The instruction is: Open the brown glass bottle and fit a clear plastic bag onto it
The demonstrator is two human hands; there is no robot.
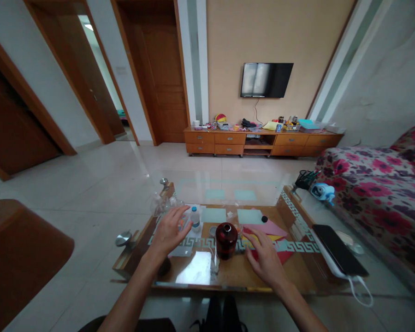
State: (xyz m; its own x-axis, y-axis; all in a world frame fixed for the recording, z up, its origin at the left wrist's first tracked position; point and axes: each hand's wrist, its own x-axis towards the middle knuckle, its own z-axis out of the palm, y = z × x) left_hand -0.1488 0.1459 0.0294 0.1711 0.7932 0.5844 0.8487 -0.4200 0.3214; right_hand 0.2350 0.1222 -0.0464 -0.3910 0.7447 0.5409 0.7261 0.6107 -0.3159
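Note:
A dark red-brown bottle (226, 240) stands upright on the glass-topped table (242, 277), its small mouth uncovered. My left hand (171, 229) is to the left of it, fingers apart and holding nothing, close to a small clear bottle (195, 218) with a blue cap. On the other side, my right hand (263, 256) hovers near the brown bottle with spread fingers and nothing in them. A small black round cap (264, 219) lies beyond my right hand, by pink, yellow and red paper (275, 230).
At the table's right are a black phone (340, 249) with a white cable, a blue-and-white object (323, 192) and a black mesh holder (302, 180). Clear plastic items (166, 205) sit at the left. A floral sofa (376, 184) stands at the right.

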